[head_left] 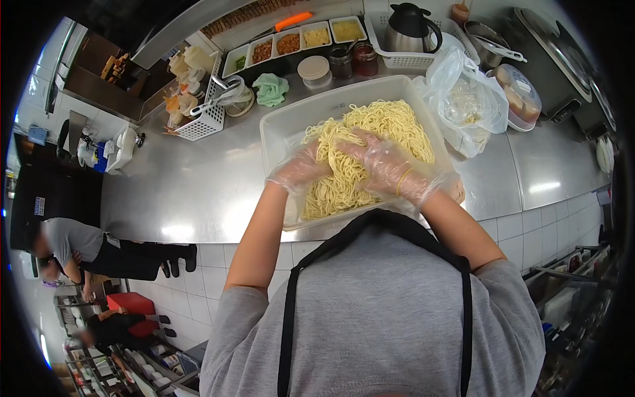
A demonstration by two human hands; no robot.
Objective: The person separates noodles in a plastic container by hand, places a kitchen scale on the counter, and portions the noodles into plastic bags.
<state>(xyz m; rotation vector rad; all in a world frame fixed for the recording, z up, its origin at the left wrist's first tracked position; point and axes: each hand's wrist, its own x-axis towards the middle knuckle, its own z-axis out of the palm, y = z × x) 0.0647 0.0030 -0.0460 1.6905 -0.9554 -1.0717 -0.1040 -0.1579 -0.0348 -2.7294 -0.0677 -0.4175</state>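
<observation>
A large heap of yellow noodles (390, 122) fills much of a translucent plastic bin (278, 122) on the steel counter. My left hand (305, 165), in a clear plastic glove, grips the left side of a clump of noodles; some of its fingertips are hidden among the strands. From the right, my right hand (387, 164), gloved likewise with a yellow band at the wrist, holds the same clump with its fingers sunk in the noodles. The clump lies between both hands, above the bin's near half.
Behind the bin stand topping trays (289, 45), lidded jars (340, 61), a green cloth (270, 88) and a thermal jug (411, 30). A plastic bag (463, 99) and a clear-lidded container (517, 99) sit right. Left is a bottle basket (206, 122). Several people (99, 245) are at far left.
</observation>
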